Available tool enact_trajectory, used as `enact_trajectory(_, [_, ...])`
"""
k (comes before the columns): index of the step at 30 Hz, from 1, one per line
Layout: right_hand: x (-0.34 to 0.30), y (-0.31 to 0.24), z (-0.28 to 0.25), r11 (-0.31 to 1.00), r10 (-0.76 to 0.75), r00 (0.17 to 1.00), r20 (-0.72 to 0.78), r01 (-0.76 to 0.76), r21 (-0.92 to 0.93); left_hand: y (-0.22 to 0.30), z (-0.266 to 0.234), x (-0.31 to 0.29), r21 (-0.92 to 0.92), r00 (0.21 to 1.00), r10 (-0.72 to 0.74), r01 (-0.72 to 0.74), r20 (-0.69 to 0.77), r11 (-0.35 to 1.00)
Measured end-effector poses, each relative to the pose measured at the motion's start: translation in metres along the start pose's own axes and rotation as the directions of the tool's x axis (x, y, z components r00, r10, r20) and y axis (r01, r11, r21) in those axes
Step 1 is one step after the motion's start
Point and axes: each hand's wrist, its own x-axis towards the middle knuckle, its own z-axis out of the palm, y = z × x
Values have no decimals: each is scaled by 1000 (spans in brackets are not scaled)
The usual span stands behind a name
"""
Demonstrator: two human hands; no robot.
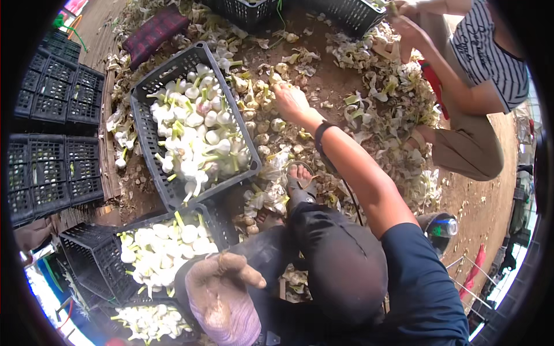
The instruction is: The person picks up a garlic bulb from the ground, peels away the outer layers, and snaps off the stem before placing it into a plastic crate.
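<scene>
My left hand, in a dirty lilac and brown work glove, is palm up near the lower edge. Its fingers are apart and its palm is empty. Reaching forward, my bare right hand is at a row of untrimmed garlic bulbs on the ground. Its fingers are bent together around a brownish garlic bulb, partly hidden by them. To the left of that hand stands a black plastic crate full of cleaned white garlic bulbs with short green stems.
More white garlic fills crates at lower left, beside a tilted black crate. Stacked crates line the left side. Loose skins litter the soil. Another person's arm works at upper right. A can stands right of my arm.
</scene>
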Motion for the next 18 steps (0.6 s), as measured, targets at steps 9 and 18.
enact_trajectory(9, [-12, 16, -1, 911, 260, 959, 114, -283, 301, -4, 20, 6, 95, 998, -51, 55, -44, 994])
enact_trajectory(18, [-132, -90, -263, 401, -196, 980, 35, 48, 915, -4, 27, -7, 273, 994, 106, -111, 34, 956])
